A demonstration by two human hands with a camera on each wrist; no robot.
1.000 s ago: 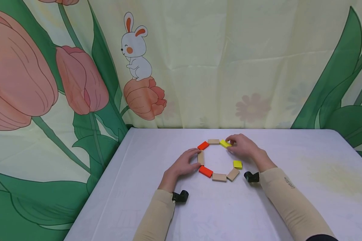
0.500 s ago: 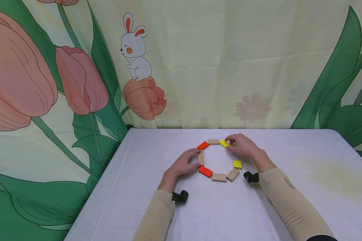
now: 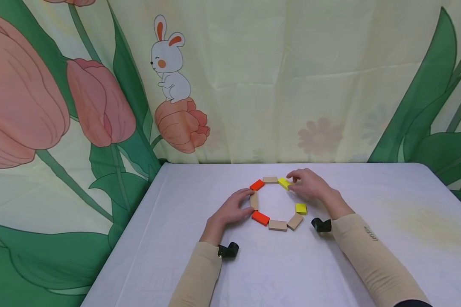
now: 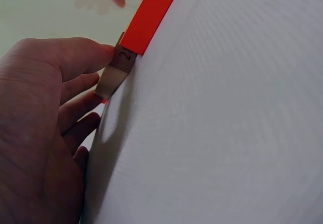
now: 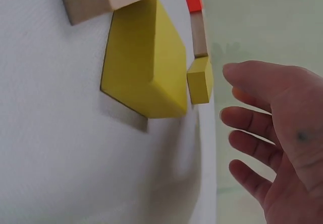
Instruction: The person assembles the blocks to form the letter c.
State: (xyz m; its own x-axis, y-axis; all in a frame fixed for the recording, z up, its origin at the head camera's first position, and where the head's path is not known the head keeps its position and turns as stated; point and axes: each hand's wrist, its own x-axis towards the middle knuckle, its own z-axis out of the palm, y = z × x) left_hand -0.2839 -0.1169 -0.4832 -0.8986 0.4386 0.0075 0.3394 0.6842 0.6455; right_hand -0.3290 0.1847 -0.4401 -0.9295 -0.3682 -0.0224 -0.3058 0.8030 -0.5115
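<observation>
Several small blocks lie in a ring on the white tabletop. My left hand (image 3: 234, 208) rests at the ring's left side. Its thumb and fingertips touch the outer side of a plain wooden block (image 3: 254, 201), which bears a dark "2" in the left wrist view. Red blocks (image 3: 260, 218) lie beyond both its ends. My right hand (image 3: 309, 184) hovers at the far right of the ring, fingers parted and slightly bent. Just left of its fingertips lies a yellow block (image 3: 284, 183), and the right wrist view shows a gap between them. A second yellow block (image 3: 301, 209) lies nearer me.
A wooden block (image 3: 270, 180) and a red block (image 3: 257, 184) form the ring's far side. Two wooden blocks (image 3: 278, 225) form the near side. A space separates the two yellow blocks. Behind the table (image 3: 369, 264) hangs a curtain (image 3: 246, 119) with tulips and a rabbit.
My right fingertips have drawn slightly right, away from the far yellow block, which stays in the ring. The left hand keeps its place at the wooden block. The head view has shifted a little.
</observation>
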